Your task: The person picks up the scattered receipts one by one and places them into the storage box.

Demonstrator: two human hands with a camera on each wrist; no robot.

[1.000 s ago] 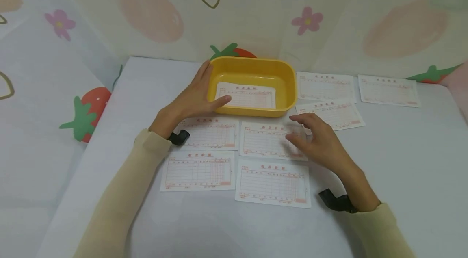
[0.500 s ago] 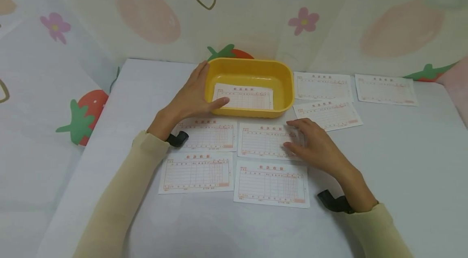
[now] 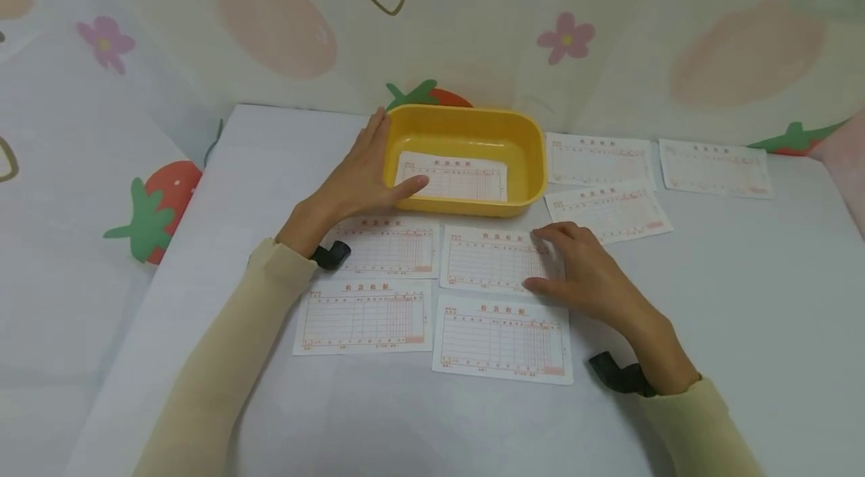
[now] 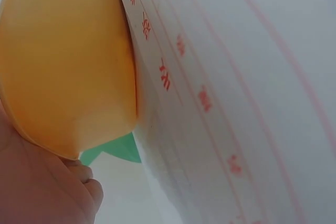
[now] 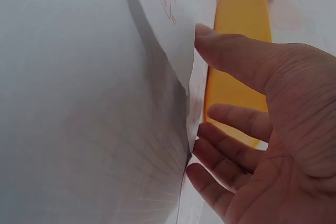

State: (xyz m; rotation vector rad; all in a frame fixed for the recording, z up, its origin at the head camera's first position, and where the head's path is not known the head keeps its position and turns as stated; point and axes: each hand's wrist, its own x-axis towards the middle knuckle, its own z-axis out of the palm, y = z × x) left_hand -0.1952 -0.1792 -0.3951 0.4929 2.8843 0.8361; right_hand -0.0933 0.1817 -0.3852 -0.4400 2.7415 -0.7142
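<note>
Right hand (image 3: 598,278) loosely spread at paper slip (image 3: 489,261)

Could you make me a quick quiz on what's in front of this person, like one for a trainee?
1. Which hand touches the yellow tray? A) left, B) right, C) both.
2. True or false: a printed slip lies inside the tray.
3. How many printed slips can you count outside the tray?

Key:
1. A: the left hand is at the tray's left end, while the right hand is at a slip.
2. True.
3. Seven: four in front of the tray, three to its right.
</note>
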